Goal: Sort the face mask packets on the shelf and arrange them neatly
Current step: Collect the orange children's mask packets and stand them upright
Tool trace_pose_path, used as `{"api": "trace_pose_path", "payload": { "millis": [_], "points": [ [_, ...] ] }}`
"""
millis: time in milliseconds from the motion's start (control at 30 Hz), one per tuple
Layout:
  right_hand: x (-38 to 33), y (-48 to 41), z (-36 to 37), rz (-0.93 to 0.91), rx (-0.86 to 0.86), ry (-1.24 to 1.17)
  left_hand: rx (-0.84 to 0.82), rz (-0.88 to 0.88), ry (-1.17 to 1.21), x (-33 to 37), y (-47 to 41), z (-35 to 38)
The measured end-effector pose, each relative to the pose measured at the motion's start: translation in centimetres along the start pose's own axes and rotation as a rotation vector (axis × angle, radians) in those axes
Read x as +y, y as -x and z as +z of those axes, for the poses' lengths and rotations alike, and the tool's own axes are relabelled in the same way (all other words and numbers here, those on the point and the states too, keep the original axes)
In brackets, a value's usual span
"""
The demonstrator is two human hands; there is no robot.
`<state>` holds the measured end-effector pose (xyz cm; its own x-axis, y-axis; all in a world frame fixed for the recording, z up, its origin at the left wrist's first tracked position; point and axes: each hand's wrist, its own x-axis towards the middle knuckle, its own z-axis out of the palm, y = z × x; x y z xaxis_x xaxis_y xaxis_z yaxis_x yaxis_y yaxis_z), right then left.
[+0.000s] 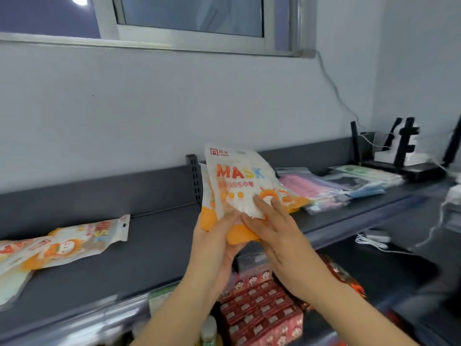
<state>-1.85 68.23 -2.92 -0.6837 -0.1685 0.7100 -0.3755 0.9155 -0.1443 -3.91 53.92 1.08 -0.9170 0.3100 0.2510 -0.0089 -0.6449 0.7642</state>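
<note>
Orange-and-white plastic face mask packet [239, 181] stands up over the middle of the dark grey metal shelf [154, 245]. The left hand [214, 236] grips its bottom; the right hand [277, 228] lies flat on its front. It is best to line up the edges first (a second packet [206, 193] peeks out behind), then lay both down flat.

dim bluish light, blurred bowed edges, soft focus

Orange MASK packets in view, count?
4 at least: front packet and rear packet held in left hand, right hand touching; flat packet and cropped packet overlapping on shelf, left. More may hide.
</note>
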Motion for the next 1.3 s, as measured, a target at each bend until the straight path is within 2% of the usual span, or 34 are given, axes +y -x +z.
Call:
{"api": "trace_pose_path", "payload": {
  "millis": [233, 333, 467, 533, 567, 633, 667, 700, 733, 833, 900, 1033, 1100, 1167, 1300],
  "points": [
    [4.6, 3.1, -4.5, 0.069, -0.05, 0.1, -0.006, -0.037, 0.115, -4.9, -0.8, 5.4],
    [6.0, 2.3, -5.3, 0.096, 0.011, 0.178, -0.014, -0.072, 0.176, -6.2, -1.7, 6.7],
    [8.6, -0.2, -4.9, 0.06, -0.014, 0.325, -0.014, -0.081, 0.18, -6.7, -4.2, 7.4],
    [10.1, -1.4, -4.4, 0.071, -0.1, 0.361, 0.055, -0.081, -0.084, -6.9, -6.6, 6.6],
    [11.0, -1.8, -3.8, 0.104, -0.206, 0.342, 0.142, -0.093, -0.319, -7.0, -7.8, 5.7],
    [12.5, -1.8, -2.3, 0.178, -0.48, 0.229, 0.295, -0.184, -0.946, -7.6, -9.5, 3.7],
    [13.0, -1.6, -1.6, 0.206, -0.583, 0.167, 0.317, -0.22, -1.225, -7.9, -9.8, 2.7],
    [13.3, -1.4, -1.0, 0.222, -0.629, 0.113, 0.305, -0.205, -1.405, -8.4, -10.1, 1.7],
    [13.6, -1.2, -0.5, 0.234, -0.63, 0.062, 0.259, -0.16, -1.473, -8.7, -10.1, 1.1],
    [13.6, -1.3, -0.2, 0.246, -0.492, -0.085, 0.051, -0.033, -1.447, -8.8, -9.2, 1.1],
    [13.5, -1.4, -0.1, 0.299, -0.37, -0.182, -0.02, -0.067, -1.443, -9.0, -9.0, 1.2],
    [14.0, -1.4, 0.8, 0.501, -0.094, -0.237, 0.117, -0.079, -1.517, -8.9, -8.5, 1.5],
    [14.3, -1.3, 1.3, 0.57, -0.136, -0.178, 0.17, -0.074, -1.594, -8.5, -7.9, 1.7],
    [14.2, -1.3, 1.4, 0.555, -0.199, -0.113, 0.146, -0.059, -1.629, -8.3, -7.5, 1.8],
    [12.8, -1.4, 0.9, 0.49, -0.161, -0.061, 0.06, 0.026, -1.652, -7.3, -6.7, 1.3]
  ]
}}
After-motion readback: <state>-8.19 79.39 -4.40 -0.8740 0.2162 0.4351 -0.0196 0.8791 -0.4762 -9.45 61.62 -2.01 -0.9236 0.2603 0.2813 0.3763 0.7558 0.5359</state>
